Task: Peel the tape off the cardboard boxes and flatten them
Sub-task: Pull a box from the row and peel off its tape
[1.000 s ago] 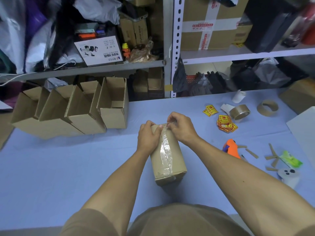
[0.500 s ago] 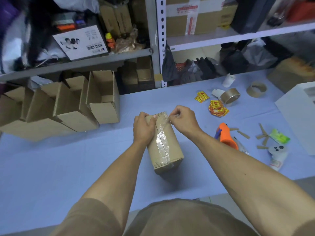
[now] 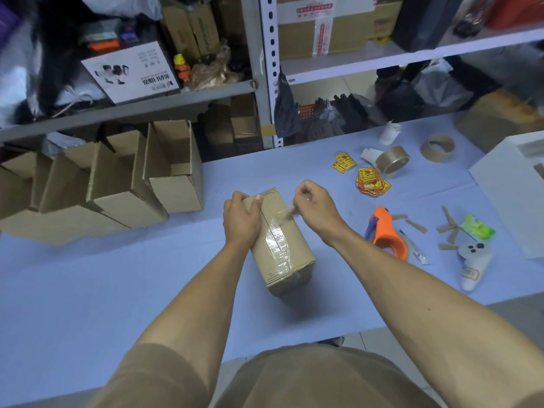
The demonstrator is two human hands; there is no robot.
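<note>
The left hand [image 3: 242, 220] clamps down on the far left edge of the small brown corrugated cardboard box [image 3: 279, 242], fingers curled over its top, while the right hand [image 3: 313, 206] pinches the lifted end of the clear glossy tape strip [image 3: 278, 235] just beside the box's far right edge. The box lies on the pale blue table cover [image 3: 88, 290] straight ahead of the person, its long axis running away from them and leaning slightly left, the tape following that seam. I'd say the pull has to come back along that axis, toward the body. Off to the right sits an orange plastic tape dispenser [image 3: 387, 231].
</note>
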